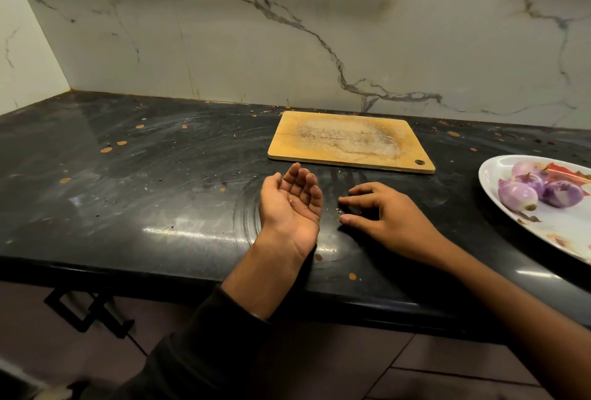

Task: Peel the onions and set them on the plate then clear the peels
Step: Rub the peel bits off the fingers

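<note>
Several peeled purple onions (pixel 537 190) lie on a white plate (pixel 492 172) at the right edge of the black counter. My left hand (pixel 292 201) lies palm up on the counter with relaxed fingers and a few tiny peel specks in the palm. Just to its right, my right hand (pixel 380 212) rests palm down, its fingertips spread on the counter beside a small crumb of onion peel (pixel 339 211). Neither hand holds an onion.
A worn wooden cutting board (pixel 350 142) lies flat behind the hands, near the marble backsplash. A red-handled object (pixel 564 171) lies partly in view on the plate behind the onions. The counter's front edge (pixel 192 278) runs just below my wrists.
</note>
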Action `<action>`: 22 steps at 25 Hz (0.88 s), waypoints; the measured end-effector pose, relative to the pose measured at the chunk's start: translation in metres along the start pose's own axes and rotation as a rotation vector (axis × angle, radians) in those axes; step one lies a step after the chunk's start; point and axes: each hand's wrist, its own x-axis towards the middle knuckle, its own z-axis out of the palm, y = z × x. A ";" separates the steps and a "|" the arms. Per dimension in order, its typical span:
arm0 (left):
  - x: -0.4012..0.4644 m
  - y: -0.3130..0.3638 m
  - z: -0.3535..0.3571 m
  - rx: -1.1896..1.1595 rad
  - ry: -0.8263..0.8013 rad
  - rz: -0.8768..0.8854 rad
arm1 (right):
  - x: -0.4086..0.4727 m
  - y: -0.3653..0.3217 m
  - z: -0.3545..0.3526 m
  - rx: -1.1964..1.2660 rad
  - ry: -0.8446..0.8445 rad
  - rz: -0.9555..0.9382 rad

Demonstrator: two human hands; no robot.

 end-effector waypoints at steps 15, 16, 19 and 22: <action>-0.003 0.000 0.000 0.011 -0.019 -0.017 | 0.014 -0.014 0.009 0.004 0.131 0.096; -0.003 0.000 0.000 0.011 -0.022 -0.019 | 0.014 -0.016 0.010 -0.052 0.115 0.093; -0.003 0.000 0.000 0.008 -0.031 -0.001 | 0.015 -0.016 0.007 0.041 0.069 0.129; -0.002 -0.001 0.000 -0.013 -0.056 0.023 | 0.012 -0.026 -0.004 0.433 0.139 0.157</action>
